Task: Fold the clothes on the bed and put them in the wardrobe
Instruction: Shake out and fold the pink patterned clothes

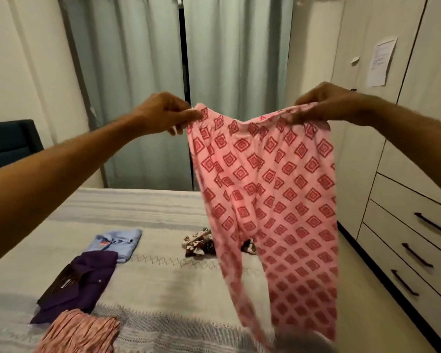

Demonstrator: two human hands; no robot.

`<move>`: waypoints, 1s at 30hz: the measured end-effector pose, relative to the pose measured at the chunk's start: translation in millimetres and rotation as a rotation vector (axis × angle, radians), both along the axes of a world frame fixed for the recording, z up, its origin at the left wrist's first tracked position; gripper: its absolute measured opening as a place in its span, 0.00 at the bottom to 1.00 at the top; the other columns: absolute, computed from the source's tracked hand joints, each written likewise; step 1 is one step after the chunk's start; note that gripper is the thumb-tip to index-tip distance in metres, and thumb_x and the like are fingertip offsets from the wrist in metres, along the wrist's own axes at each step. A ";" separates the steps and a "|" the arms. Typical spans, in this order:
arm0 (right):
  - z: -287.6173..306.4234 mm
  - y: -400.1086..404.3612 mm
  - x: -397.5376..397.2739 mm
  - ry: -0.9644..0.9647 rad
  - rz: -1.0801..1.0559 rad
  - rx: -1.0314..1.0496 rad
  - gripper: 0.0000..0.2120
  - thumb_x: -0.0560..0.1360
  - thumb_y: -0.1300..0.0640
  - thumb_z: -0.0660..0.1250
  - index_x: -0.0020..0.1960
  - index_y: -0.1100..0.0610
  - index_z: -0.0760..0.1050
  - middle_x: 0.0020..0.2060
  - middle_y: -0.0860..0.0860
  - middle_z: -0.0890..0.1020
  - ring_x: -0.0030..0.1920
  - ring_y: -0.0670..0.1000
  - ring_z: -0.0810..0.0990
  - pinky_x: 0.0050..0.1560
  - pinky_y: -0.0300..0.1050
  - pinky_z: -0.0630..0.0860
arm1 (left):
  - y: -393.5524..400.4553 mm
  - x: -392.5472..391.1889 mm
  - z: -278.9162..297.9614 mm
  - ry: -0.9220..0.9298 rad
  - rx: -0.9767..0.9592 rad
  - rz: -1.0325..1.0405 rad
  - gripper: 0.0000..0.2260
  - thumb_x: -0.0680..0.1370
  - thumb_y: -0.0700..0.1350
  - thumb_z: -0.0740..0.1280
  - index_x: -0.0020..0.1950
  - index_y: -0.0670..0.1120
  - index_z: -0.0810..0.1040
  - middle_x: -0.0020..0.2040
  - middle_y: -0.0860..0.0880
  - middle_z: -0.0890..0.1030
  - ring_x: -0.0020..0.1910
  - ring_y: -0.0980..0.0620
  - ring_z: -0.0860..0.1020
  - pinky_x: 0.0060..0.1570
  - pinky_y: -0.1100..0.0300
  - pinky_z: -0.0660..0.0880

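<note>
Both hands, left (163,112) and right (326,104), pinching pink trousers' (267,189) waistband, apparently clear of bed (163,289).

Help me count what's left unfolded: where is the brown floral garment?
In the head view, the brown floral garment lies crumpled mid-bed, right of the light blue shirt, partly hidden behind the hanging pink trousers.

This is a bedroom in a home. A big bed (163,289) with a pale cover fills the middle, and folded clothes (87,278) lie on it. Long curtains (138,85) hang at the back. A tall wardrobe (405,174) with drawers (418,225) stands on the right, with a paper (382,62) stuck on it.
</note>
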State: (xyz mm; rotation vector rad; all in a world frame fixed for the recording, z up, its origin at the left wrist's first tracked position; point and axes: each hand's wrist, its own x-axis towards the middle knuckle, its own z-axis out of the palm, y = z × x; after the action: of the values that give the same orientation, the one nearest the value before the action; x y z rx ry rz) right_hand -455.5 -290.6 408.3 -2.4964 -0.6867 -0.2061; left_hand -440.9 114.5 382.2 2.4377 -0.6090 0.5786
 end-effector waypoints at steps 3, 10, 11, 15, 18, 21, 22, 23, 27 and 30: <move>3.5 -3.0 -13.3 -0.015 0.004 0.043 0.14 0.76 0.46 0.75 0.54 0.55 0.86 0.41 0.56 0.88 0.45 0.56 0.88 0.54 0.55 0.83 | -6.2 -6.5 1.5 -0.180 0.053 0.042 0.16 0.80 0.59 0.70 0.45 0.48 0.87 0.35 0.51 0.85 0.32 0.55 0.84 0.39 0.54 0.85; 22.5 -21.0 -32.2 0.225 0.107 -0.040 0.12 0.79 0.54 0.69 0.58 0.56 0.85 0.49 0.61 0.87 0.53 0.56 0.86 0.57 0.52 0.82 | 1.5 -27.0 3.7 -0.375 0.062 -0.074 0.19 0.80 0.58 0.69 0.49 0.43 0.88 0.37 0.49 0.86 0.32 0.55 0.84 0.34 0.67 0.80; 23.5 -23.3 -34.4 0.277 0.109 -0.047 0.11 0.78 0.55 0.70 0.58 0.56 0.85 0.49 0.62 0.87 0.53 0.56 0.86 0.56 0.51 0.83 | 3.0 -31.7 2.3 -0.367 0.059 -0.104 0.17 0.80 0.57 0.69 0.50 0.43 0.88 0.37 0.49 0.86 0.33 0.55 0.84 0.35 0.66 0.80; 20.1 -30.6 -29.0 0.327 0.089 -0.103 0.09 0.80 0.61 0.69 0.58 0.59 0.85 0.51 0.61 0.87 0.57 0.58 0.84 0.61 0.53 0.82 | 14.4 -39.6 -8.2 -0.295 0.084 -0.183 0.14 0.77 0.53 0.72 0.54 0.45 0.87 0.41 0.52 0.86 0.37 0.54 0.84 0.38 0.64 0.81; 0.2 -15.5 -8.4 0.092 0.057 -0.266 0.10 0.79 0.62 0.70 0.51 0.49 0.87 0.56 0.56 0.85 0.60 0.56 0.81 0.65 0.61 0.78 | 13.6 -33.6 -23.9 -0.314 0.160 -0.241 0.12 0.76 0.54 0.72 0.55 0.49 0.85 0.47 0.55 0.83 0.40 0.55 0.84 0.39 0.65 0.81; -27.5 22.9 13.7 -0.269 -0.038 -0.337 0.16 0.75 0.59 0.76 0.43 0.37 0.80 0.54 0.53 0.78 0.51 0.50 0.76 0.50 0.51 0.76 | -2.3 -14.8 -44.9 -0.335 0.143 -0.288 0.08 0.81 0.54 0.71 0.56 0.53 0.84 0.48 0.54 0.83 0.41 0.56 0.84 0.39 0.67 0.80; -35.8 36.5 17.3 -0.320 0.007 -0.283 0.15 0.75 0.59 0.76 0.44 0.38 0.80 0.50 0.52 0.78 0.47 0.49 0.75 0.47 0.48 0.74 | -11.2 -8.0 -51.3 -0.342 0.126 -0.285 0.07 0.80 0.54 0.72 0.55 0.55 0.84 0.48 0.53 0.84 0.42 0.56 0.84 0.39 0.66 0.79; -43.2 49.4 20.8 -0.323 0.072 -0.219 0.13 0.76 0.60 0.75 0.46 0.40 0.82 0.48 0.50 0.79 0.45 0.47 0.76 0.46 0.47 0.73 | -21.0 -1.3 -57.4 -0.335 0.100 -0.286 0.06 0.79 0.53 0.72 0.55 0.57 0.84 0.49 0.52 0.84 0.43 0.56 0.84 0.40 0.65 0.79; -61.8 89.9 36.6 -0.176 0.270 -0.068 0.08 0.79 0.64 0.72 0.52 0.53 0.87 0.43 0.49 0.87 0.44 0.50 0.86 0.48 0.44 0.83 | -61.0 17.6 -70.4 -0.070 -0.115 -0.415 0.05 0.80 0.48 0.72 0.55 0.50 0.83 0.54 0.48 0.83 0.52 0.57 0.83 0.51 0.63 0.80; -64.9 98.5 41.5 -0.038 0.360 0.123 0.09 0.81 0.64 0.69 0.57 0.57 0.85 0.46 0.57 0.88 0.50 0.59 0.87 0.54 0.54 0.84 | -75.5 20.3 -70.7 0.166 -0.275 -0.543 0.10 0.84 0.43 0.66 0.57 0.35 0.74 0.51 0.45 0.84 0.52 0.51 0.84 0.54 0.54 0.82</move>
State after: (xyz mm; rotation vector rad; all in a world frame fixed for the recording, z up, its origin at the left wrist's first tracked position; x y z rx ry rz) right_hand -414.0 -192.0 343.4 -2.2120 -1.0880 -0.1568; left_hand -420.6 39.0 311.5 1.9241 -0.9986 0.2149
